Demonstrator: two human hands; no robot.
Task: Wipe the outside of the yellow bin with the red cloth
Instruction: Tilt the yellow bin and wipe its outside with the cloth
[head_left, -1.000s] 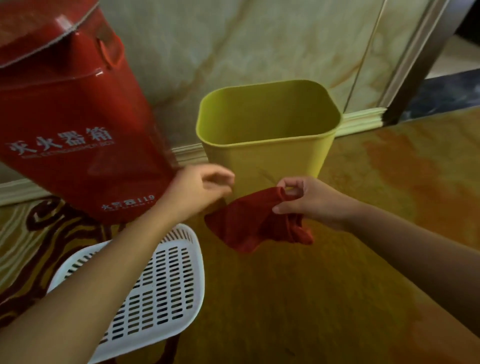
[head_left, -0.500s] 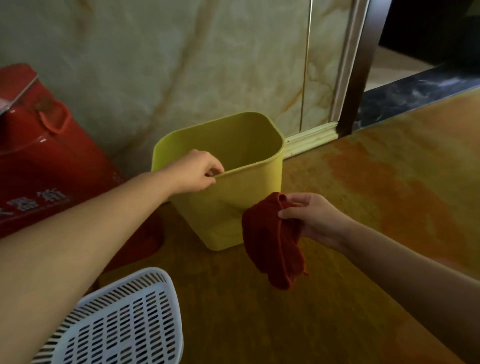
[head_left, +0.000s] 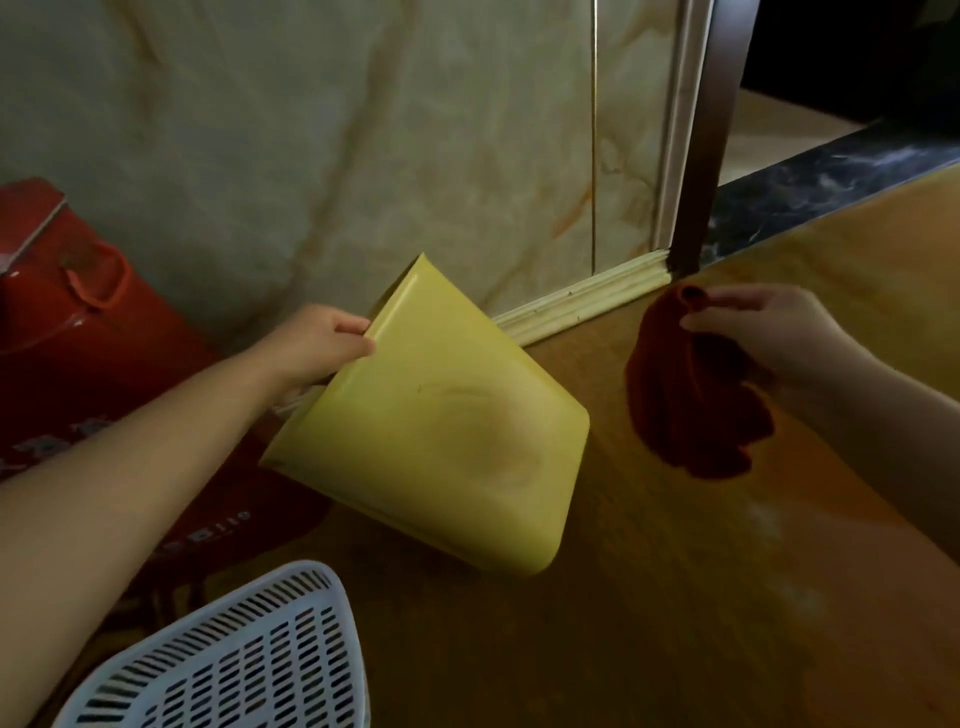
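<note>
The yellow bin (head_left: 441, 426) is tipped away from me, its mouth turned toward the wall and its flat side and bottom edge facing the camera. A faint brownish stain shows on that side. My left hand (head_left: 319, 345) grips the bin's rim at the upper left. The red cloth (head_left: 685, 400) hangs bunched in the air to the right of the bin, apart from it. My right hand (head_left: 763, 332) pinches the cloth's top between thumb and fingers.
A red metal box (head_left: 67, 322) stands at the left against the marble wall (head_left: 363, 130). A white slotted basket (head_left: 234, 660) lies at the bottom left. Orange patterned carpet (head_left: 701, 597) covers the floor. A dark door frame (head_left: 711, 145) rises at the upper right.
My left hand has tipped the bin over from upright, so its mouth now faces the wall. My right hand has carried the cloth rightward, away from the bin.
</note>
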